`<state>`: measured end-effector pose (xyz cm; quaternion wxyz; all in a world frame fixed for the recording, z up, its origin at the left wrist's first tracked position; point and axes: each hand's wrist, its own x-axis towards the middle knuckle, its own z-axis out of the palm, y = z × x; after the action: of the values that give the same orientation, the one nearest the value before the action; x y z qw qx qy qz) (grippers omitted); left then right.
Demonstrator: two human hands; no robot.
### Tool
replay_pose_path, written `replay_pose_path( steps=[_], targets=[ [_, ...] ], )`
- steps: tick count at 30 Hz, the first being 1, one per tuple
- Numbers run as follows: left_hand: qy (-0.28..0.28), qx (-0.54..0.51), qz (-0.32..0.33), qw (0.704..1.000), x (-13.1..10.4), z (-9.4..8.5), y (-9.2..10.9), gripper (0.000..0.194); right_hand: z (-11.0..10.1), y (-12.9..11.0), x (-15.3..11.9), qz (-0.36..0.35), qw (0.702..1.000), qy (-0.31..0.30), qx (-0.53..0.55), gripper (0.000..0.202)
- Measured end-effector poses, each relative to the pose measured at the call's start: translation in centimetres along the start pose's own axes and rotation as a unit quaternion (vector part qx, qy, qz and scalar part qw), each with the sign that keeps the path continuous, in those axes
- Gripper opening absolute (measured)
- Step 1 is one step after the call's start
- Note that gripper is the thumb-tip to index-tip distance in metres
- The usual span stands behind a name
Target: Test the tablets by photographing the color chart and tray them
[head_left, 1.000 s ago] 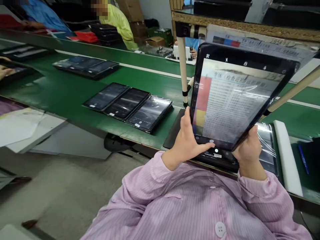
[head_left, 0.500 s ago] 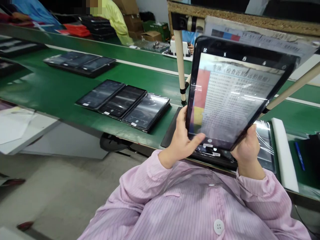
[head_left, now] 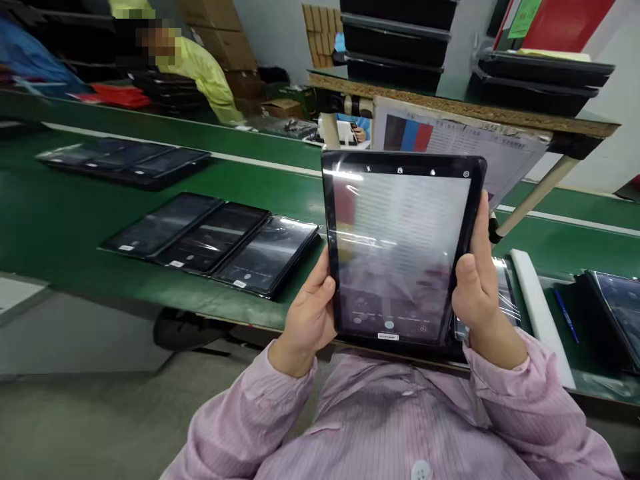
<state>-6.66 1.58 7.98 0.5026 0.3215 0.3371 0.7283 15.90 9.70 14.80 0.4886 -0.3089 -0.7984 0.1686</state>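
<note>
A black tablet [head_left: 395,253] is held upright in front of me, its camera screen showing a blurred printed sheet. My left hand [head_left: 313,310] grips its lower left edge, thumb at the frame. My right hand [head_left: 477,280] is closed on the right edge, fingers reaching up behind it and thumb in front. Behind the tablet, a printed chart [head_left: 450,137] with coloured blocks hangs under a shelf. Partly hidden below my right hand, another tablet [head_left: 506,293] lies on the green bench.
Three tablets in a row [head_left: 210,240] lie on the green bench [head_left: 65,220] to the left, more farther back. Stacked black trays [head_left: 395,40] stand on the shelf [head_left: 465,110]. At right are a white foam strip [head_left: 543,317] and blue pen [head_left: 566,315]. A person in yellow [head_left: 203,70] is across the bench.
The tablet has come down and to the left and is less tilted. My left thumb has moved off the screen to the edge. The camera view has shifted, showing more of the shelf.
</note>
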Motion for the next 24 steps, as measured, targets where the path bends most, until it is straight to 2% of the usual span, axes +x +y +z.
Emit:
replay_pose_path(
  steps=[3,5,7,10,12,13,16,18,19,22,24],
  targets=[
    [0.028,0.006,0.001,1.0,-0.7,-0.3,0.5,0.046,1.1,0.7,-0.5,-0.008,1.0,0.0,0.004,0.065],
    [0.049,0.008,-0.003,0.999,-1.1,-0.7,1.3,0.047,1.4,1.1,-0.6,0.023,0.998,-0.053,0.024,0.068],
    [0.069,0.017,-0.022,0.997,-1.2,-1.4,2.6,0.049,1.0,1.8,-0.4,0.068,0.991,-0.102,0.049,0.074],
    [0.103,0.046,-0.085,0.99,-0.9,-3.4,4.5,0.055,-0.8,4.0,0.1,0.132,0.985,-0.096,0.054,0.076],
    [0.127,0.073,-0.129,0.981,-0.3,-5.2,4.9,0.06,-2.0,6.3,0.5,0.175,0.979,-0.103,-0.014,0.069],
    [0.142,0.088,-0.148,0.975,0.2,-6.2,4.7,0.061,-2.4,7.6,0.7,0.2,0.969,-0.127,-0.074,0.064],
    [0.188,0.152,-0.176,0.954,2.1,-8.3,2.8,0.056,-2.3,11.5,1.1,0.27,0.901,-0.227,-0.253,0.052],
    [0.193,0.219,-0.157,0.943,3.4,-8.8,1.2,0.046,-1.4,13.6,1.4,0.295,0.869,-0.255,-0.305,0.047],
    [0.189,0.252,-0.14,0.939,3.9,-8.9,0.5,0.041,-0.8,14.4,1.6,0.3,0.864,-0.257,-0.312,0.045],
    [0.19,0.316,-0.077,0.926,4.3,-8.5,-0.1,0.029,0.6,16.1,2.4,0.308,0.864,-0.248,-0.311,0.043],
    [0.207,0.36,-0.008,0.91,3.0,-8.3,0.4,0.025,0.9,16.8,3.1,0.328,0.867,-0.237,-0.291,0.044]
  ],
)
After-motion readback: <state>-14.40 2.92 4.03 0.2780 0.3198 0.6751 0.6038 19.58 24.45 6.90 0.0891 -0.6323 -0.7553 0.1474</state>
